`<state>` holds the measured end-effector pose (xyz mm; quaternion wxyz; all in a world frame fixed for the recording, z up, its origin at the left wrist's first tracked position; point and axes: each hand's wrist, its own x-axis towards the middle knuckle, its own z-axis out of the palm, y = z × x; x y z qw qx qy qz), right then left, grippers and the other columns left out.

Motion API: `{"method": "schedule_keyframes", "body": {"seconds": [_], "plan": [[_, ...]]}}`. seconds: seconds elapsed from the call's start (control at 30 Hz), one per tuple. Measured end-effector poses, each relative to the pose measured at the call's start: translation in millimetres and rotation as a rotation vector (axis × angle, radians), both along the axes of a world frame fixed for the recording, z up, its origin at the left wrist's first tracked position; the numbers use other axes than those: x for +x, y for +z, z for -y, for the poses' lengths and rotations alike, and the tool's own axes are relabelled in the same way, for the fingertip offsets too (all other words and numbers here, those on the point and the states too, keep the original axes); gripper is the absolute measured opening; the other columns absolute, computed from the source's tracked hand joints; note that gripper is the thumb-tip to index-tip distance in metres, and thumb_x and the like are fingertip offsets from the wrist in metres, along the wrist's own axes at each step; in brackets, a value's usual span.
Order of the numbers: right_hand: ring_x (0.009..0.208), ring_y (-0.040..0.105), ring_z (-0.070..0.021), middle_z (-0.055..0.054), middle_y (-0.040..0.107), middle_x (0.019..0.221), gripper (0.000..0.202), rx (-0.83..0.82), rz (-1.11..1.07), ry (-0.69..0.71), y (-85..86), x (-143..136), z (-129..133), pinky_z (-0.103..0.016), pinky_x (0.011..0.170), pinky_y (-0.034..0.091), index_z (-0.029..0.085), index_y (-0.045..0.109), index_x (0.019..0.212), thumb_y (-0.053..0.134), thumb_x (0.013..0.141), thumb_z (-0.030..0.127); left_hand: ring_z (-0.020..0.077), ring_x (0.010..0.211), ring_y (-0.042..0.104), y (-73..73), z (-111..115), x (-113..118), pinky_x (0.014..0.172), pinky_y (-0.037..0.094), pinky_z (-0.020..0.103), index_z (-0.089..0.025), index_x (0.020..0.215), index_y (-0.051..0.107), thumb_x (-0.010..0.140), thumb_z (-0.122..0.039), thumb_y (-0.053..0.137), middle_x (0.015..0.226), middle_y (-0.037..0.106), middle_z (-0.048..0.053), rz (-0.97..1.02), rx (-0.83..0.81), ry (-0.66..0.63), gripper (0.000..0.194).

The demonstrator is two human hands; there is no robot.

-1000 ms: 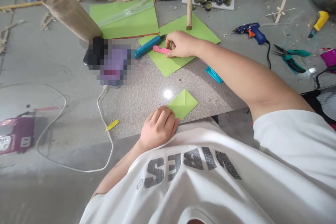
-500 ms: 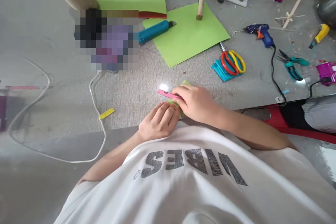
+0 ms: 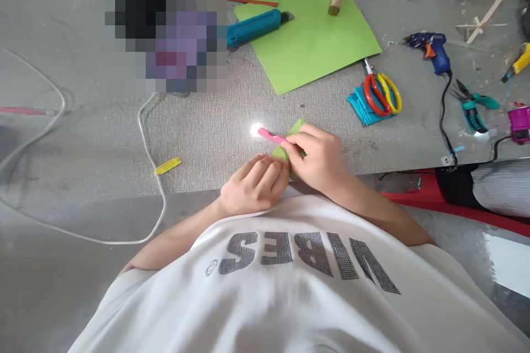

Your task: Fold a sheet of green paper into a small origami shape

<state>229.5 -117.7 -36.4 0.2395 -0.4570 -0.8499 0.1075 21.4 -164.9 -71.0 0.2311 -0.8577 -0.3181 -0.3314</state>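
My right hand pinches a slim pink stick, whose free end points left; its exact kind is unclear. Under and beside the fingers lies a small folded-looking piece of green paper, partly hidden by both hands. My left hand rests at the table's near edge, its fingers curled together and pressed on the lower end of that paper. A bright spot of light shows on the tabletop by the stick's tip.
Beyond my hands lie a large green sheet, a teal utility knife and scissors on blue packets. To the right are a glue gun and pliers. A white cable with a yellow tag runs at left.
The pink stick and my right hand have shifted slightly, and more of the small green paper shows between my hands. The whole view has moved a little.
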Motion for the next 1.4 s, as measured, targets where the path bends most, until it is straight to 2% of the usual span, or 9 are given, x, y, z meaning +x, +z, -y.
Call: {"method": "schedule_keyframes", "body": {"seconds": [0.27,0.53,0.6,0.67,0.77,0.87,1.03,1.23,1.4], "plan": [[0.071,0.05,-0.0169,-0.004,0.065,0.082,0.03,-0.035,0.031,-0.083,0.6,12,-27,-0.035,0.068,0.033,0.022,0.067,0.079,0.066,0.109,0.02,0.0158,0.079,0.075,-0.7,-1,-2,0.08,0.074,0.03,-0.019,0.103,0.085,0.112,-0.012,0.08,0.092,0.083,0.002,-0.018,-0.004,0.011,0.013],[0.073,0.055,-0.0199,-0.006,0.07,0.083,0.027,0.042,0.045,-0.264,0.6,32,-52,-0.038,0.069,0.032,0.024,0.062,0.079,0.072,0.102,0.017,0.0194,0.085,0.077,-0.6,-1,-2,0.081,0.071,0.033,-0.014,0.109,0.087,0.115,-0.013,0.074,0.096,0.086,0.005,0.027,-0.017,0.021,0.015],[0.074,0.059,-0.0205,-0.006,0.071,0.084,0.025,0.122,-0.027,-0.268,3.6,37,-44,-0.037,0.07,0.036,0.024,0.066,0.083,0.07,0.107,0.019,0.0223,0.09,0.079,-2.3,0,-2,0.082,0.069,0.036,-0.012,0.115,0.087,0.12,-0.019,0.066,0.098,0.087,0.009,0.043,-0.033,0.052,0.024],[0.074,0.062,-0.0194,-0.005,0.072,0.085,0.026,0.17,-0.105,-0.196,7.8,37,-27,-0.035,0.069,0.039,0.023,0.071,0.088,0.068,0.114,0.025,0.0246,0.097,0.081,-5.0,1,-1,0.084,0.067,0.038,-0.01,0.119,0.087,0.124,-0.027,0.058,0.102,0.088,0.012,0.054,-0.04,0.089,0.034],[0.071,0.06,-0.0163,-0.003,0.075,0.087,0.023,0.029,-0.121,0.016,11.5,34,4,-0.032,0.067,0.042,0.021,0.079,0.094,0.07,0.115,0.022,0.0266,0.103,0.081,-9.6,3,3,0.086,0.064,0.04,-0.011,0.124,0.086,0.127,-0.035,0.051,0.105,0.089,0.014,0.074,-0.038,0.154,0.043],[0.07,0.058,-0.0159,-0.003,0.073,0.083,0.027,-0.039,-0.085,0.056,9.4,30,23,-0.032,0.068,0.04,0.019,0.084,0.094,0.069,0.116,0.022,0.0265,0.096,0.076,-11.5,5,6,0.083,0.062,0.042,-0.011,0.125,0.086,0.126,-0.036,0.051,0.105,0.09,0.014,0.088,-0.006,0.219,0.042],[0.07,0.056,-0.0149,-0.004,0.072,0.083,0.038,-0.102,-0.092,0.023,5.7,26,24,-0.032,0.066,0.036,0.017,0.084,0.087,0.065,0.118,0.027,0.0211,0.091,0.075,-6.3,4,3,0.092,0.068,0.037,-0.021,0.114,0.087,0.111,-0.018,0.079,0.102,0.089,0.004,0.039,0.048,0.037,0.009],[0.075,0.056,-0.0176,-0.005,0.069,0.086,0.035,-0.207,-0.003,-0.018,10.7,22,20,-0.035,0.071,0.035,0.019,0.081,0.087,0.063,0.116,0.025,0.0245,0.103,0.086,-9.1,5,-4,0.102,0.078,0.043,-0.021,0.138,0.082,0.11,-0.015,0.08,0.114,0.09,0.007,0.008,-0.177,-0.104,0.029],[0.077,0.055,-0.0193,-0.007,0.071,0.09,0.03,-0.181,0.069,-0.05,12.9,22,8,-0.037,0.073,0.033,0.02,0.075,0.085,0.063,0.113,0.022,0.0226,0.092,0.083,-4.8,4,-3,0.097,0.079,0.041,-0.021,0.127,0.083,0.111,-0.014,0.079,0.1,0.087,0.004,0.019,-0.211,-0.088,0.018]]}}
